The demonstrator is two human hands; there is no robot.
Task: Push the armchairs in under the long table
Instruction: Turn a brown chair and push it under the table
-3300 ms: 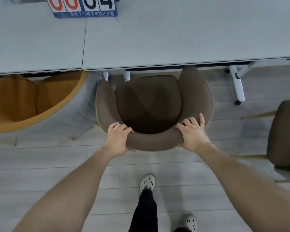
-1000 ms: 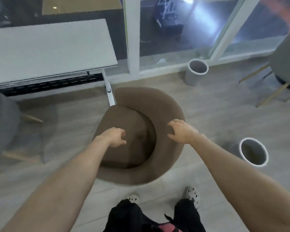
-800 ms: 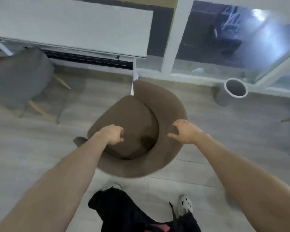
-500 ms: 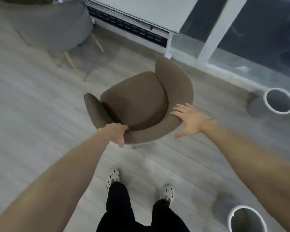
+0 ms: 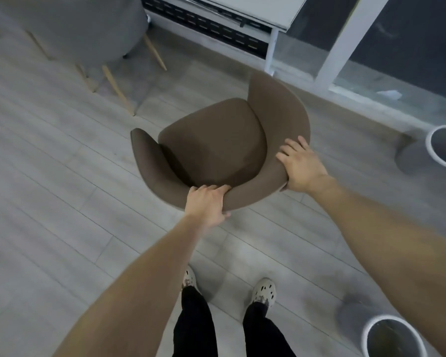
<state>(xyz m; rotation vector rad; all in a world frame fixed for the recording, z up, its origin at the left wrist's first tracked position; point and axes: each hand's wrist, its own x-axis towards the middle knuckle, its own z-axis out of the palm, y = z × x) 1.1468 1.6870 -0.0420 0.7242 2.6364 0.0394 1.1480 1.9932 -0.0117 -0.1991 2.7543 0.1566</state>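
A brown armchair [image 5: 214, 145] stands on the grey plank floor, clear of the long white table [image 5: 258, 9], whose end and white leg show at the top. The seat opens toward the upper left. My left hand [image 5: 206, 204] grips the curved backrest at its near rim, fingers curled over the top. My right hand [image 5: 300, 166] lies on the backrest's right side, fingers spread over the rim and thumb behind it.
A grey armchair [image 5: 83, 29] with wooden legs stands at the upper left, near the table. Two grey cylindrical bins sit at the right [image 5: 443, 148] and lower right [image 5: 392, 338]. A glass wall with a white frame [image 5: 345, 42] runs behind. My feet are below the chair.
A second ago my hands hovered over the brown chair; now both hold its backrest. The chair has turned, its open side now facing upper left, and the view has swung right.
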